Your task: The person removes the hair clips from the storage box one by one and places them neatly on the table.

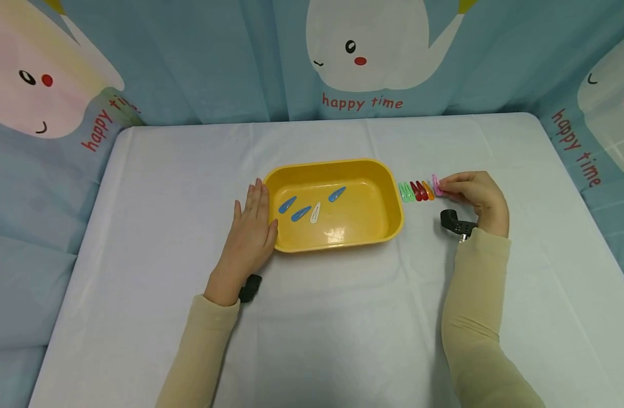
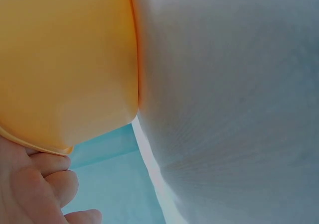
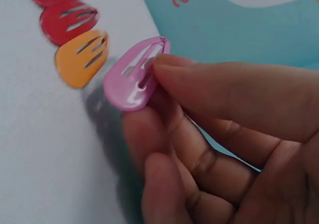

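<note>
A: What do the hands have hold of?

B: The right hand (image 1: pixel 477 195) pinches a pink snap hair clip (image 3: pixel 122 87) near its narrow end, thumb against finger. The left hand (image 1: pixel 247 232) grips nothing; its straight fingers rest against the yellow tray (image 1: pixel 342 241) between the hands.

A: What could go wrong?

B: The pinch covers only a small, glossy edge, so the clip might twist free if the thumb shifts. A low leftward sweep by the right hand could scatter the orange clip (image 3: pixel 75 64) and red clips (image 3: pixel 60 25) just beyond its fingertips. Too hard a push from the left hand could slide the tray into that row.

A: Anything hard to see?

B: The fingertip behind the pink clip is hidden; whether the clip touches the tablecloth (image 1: pixel 342 317), I can't quite tell. The left wrist view cuts off most of that hand.
</note>
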Action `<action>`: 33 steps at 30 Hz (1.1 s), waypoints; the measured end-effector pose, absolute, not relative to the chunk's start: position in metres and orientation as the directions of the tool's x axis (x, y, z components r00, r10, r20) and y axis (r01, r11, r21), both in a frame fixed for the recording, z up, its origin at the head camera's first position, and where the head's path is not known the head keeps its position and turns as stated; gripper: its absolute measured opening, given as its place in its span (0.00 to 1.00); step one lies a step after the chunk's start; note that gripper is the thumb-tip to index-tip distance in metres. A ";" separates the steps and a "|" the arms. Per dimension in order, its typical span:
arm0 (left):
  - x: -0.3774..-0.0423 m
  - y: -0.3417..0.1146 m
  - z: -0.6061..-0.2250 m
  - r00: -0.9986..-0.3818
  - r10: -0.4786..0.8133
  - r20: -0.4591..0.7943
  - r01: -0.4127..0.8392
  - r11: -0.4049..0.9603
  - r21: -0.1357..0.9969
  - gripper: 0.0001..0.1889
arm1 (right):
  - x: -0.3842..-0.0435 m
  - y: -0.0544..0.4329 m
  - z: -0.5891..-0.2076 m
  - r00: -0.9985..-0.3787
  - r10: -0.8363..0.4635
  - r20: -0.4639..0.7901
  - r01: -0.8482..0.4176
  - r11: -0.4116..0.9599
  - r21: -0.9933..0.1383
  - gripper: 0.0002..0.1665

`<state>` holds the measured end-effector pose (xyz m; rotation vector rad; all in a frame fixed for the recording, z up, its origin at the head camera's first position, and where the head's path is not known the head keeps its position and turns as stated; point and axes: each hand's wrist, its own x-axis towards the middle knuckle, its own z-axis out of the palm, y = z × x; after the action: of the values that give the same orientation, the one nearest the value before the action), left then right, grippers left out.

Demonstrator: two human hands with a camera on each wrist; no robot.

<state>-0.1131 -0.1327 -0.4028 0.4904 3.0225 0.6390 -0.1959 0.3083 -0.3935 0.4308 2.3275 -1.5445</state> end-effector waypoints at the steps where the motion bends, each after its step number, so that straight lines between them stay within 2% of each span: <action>1: -0.113 -0.133 -0.403 -0.951 0.306 0.051 0.300 0.868 0.396 0.33 | -0.196 0.308 -0.394 -0.907 0.079 -0.414 0.411 0.387 -0.826 0.15; 9: -0.113 -0.133 -0.403 -0.951 0.307 0.042 0.298 0.869 0.396 0.33 | -0.197 0.304 -0.398 -0.917 0.150 -0.370 0.392 0.515 -0.762 0.08; 25: -0.113 -0.132 -0.402 -0.951 0.306 0.049 0.300 0.870 0.392 0.33 | -0.199 0.298 -0.398 -0.907 0.208 -0.366 0.416 0.581 -0.700 0.13; 33: -0.113 -0.132 -0.402 -0.950 0.307 0.051 0.301 0.868 0.394 0.33 | -0.199 0.297 -0.397 -0.910 0.194 -0.366 0.407 0.592 -0.696 0.11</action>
<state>-0.1130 -0.1320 -0.4025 0.4920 3.0239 0.6348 -0.1993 0.2972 -0.3969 0.4949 2.5703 -1.2181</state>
